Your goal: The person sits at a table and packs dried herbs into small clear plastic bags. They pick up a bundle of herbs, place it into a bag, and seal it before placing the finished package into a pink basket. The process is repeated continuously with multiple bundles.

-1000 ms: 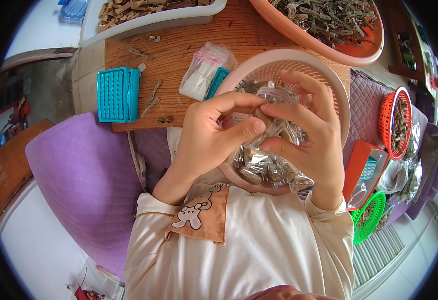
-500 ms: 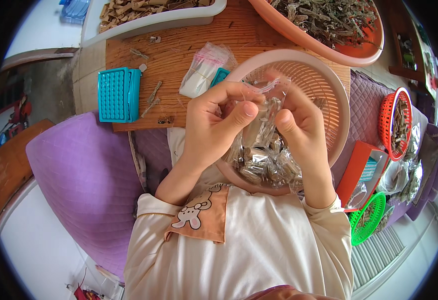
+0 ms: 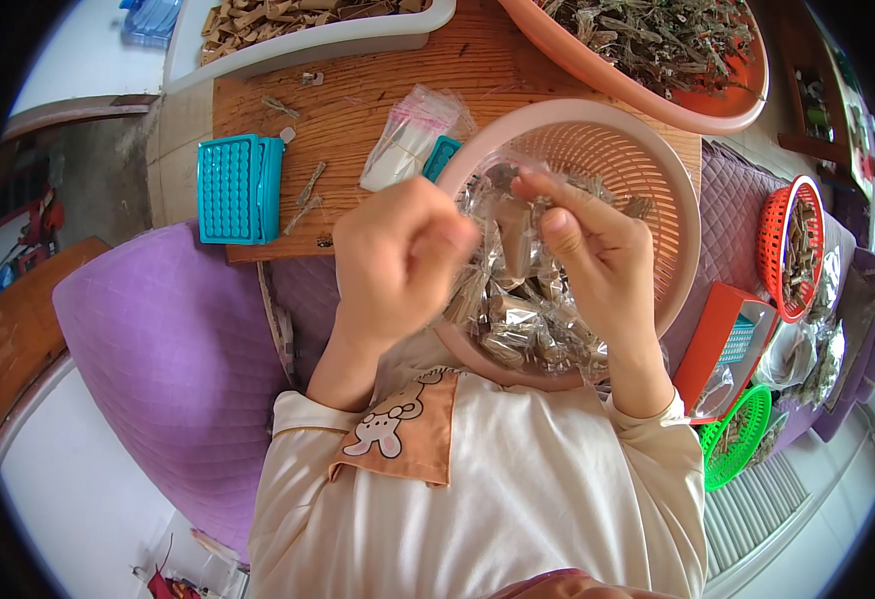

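Left hand [image 3: 397,265] is curled, right hand [image 3: 602,250] half-curled at bag [image 3: 513,238]; holds unclear.
Steady the bag's 12 o'clock edge.

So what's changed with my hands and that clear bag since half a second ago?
Your left hand, now blurred, has moved left and toward you, away from the top of the clear bag, apparently letting go. Your right hand stays near the bag's top; its exact grip is unclear. The pink basket, teal trays and stacked bags stayed put.
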### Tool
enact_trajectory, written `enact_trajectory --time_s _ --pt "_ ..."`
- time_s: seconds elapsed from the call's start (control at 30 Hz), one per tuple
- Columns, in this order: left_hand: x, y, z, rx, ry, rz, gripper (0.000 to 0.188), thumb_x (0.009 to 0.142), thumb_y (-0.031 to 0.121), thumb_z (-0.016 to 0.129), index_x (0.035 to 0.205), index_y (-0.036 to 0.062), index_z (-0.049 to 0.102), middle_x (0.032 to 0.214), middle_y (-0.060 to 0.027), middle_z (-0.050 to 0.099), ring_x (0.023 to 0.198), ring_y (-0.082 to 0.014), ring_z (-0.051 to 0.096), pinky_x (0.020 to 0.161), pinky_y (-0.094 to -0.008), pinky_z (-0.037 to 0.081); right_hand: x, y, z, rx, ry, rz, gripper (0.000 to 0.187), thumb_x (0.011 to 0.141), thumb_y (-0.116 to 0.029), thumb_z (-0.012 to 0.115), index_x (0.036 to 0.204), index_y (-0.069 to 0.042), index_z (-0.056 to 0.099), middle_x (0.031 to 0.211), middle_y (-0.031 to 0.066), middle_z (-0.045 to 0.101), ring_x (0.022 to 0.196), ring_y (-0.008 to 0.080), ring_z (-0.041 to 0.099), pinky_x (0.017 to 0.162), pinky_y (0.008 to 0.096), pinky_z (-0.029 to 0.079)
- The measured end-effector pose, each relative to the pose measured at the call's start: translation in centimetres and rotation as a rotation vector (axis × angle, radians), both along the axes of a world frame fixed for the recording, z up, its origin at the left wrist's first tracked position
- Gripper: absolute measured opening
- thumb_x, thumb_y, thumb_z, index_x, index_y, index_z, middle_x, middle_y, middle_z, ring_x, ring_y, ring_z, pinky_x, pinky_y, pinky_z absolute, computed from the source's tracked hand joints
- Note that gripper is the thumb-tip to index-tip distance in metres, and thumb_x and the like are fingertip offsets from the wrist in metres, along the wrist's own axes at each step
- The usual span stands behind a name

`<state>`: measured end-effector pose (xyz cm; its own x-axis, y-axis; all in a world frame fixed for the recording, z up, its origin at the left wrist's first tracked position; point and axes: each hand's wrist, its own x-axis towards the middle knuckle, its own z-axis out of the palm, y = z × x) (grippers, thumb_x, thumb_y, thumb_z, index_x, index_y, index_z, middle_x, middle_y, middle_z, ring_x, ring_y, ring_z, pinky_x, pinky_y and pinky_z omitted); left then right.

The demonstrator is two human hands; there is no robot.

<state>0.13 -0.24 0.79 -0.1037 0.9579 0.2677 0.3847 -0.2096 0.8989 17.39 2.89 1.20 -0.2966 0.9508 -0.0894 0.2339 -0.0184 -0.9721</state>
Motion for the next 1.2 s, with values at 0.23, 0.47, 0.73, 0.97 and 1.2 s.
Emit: enact_trajectory --time_s 0.23,0.47,0.73,0.97,1.2 --pt "1.4 0.5 0.8 0.299 0.386 0.043 0.013 0.066 0.004 0.067 0.076 0.0076 0.059 0.056 -0.0023 0.049 0.044 -0.0165 0.049 0.040 -0.0285 0.040 -0.4 -0.2 1.2 0.300 -0.142 0.159 0.026 0.077 -0.004 0.061 0.103 0.001 0.061 0.076 0.0140 0.063 0.063 0.0210 0.062 0.054 0.0279 0.048" --pt "0.6 0.9 -0.2 0.274 0.447 0.049 0.013 0.069 0.003 0.064 0.081 0.0063 0.062 0.056 -0.0045 0.051 0.044 -0.0162 0.049 0.041 -0.0278 0.040 -0.7 -0.4 1.0 0.602 -0.376 0.268 0.024 0.069 -0.004 0.064 0.093 -0.002 0.061 0.069 0.0083 0.060 0.056 0.0217 0.057 0.049 0.0314 0.045" --pt "-2.1 0.7 -0.6 0.349 0.234 0.181 0.016 0.071 0.006 0.066 0.087 0.0058 0.064 0.058 -0.0040 0.054 0.042 -0.0128 0.046 0.040 -0.0261 0.037 0.1 -0.9 1.9 0.326 -0.271 0.160 0.023 0.074 -0.003 0.061 0.097 -0.001 0.062 0.063 0.0094 0.058 0.053 0.0239 0.056 0.049 0.0324 0.046" --pt "1.1 -0.8 0.2 0.275 0.448 -0.025 0.020 0.067 0.004 0.068 0.086 0.0070 0.064 0.054 -0.0031 0.050 0.043 -0.0160 0.047 0.040 -0.0273 0.038 -0.6 -0.7 1.1 0.598 -0.321 0.223 0.017 0.072 -0.003 0.061 0.089 -0.001 0.060 0.067 0.0076 0.059 0.054 0.0218 0.056 0.050 0.0313 0.045" --pt "-1.3 0.9 -2.0 0.036 0.152 0.291 0.009 0.075 0.000 0.056 0.082 0.0030 0.059 0.066 -0.0050 0.056 0.045 -0.0109 0.044 0.044 -0.0237 0.036 -0.1 -1.2 2.5 0.542 -0.352 0.322 0.020 0.068 -0.001 0.062 0.088 -0.001 0.062 0.071 0.0094 0.061 0.058 0.0215 0.058 0.053 0.0300 0.046"
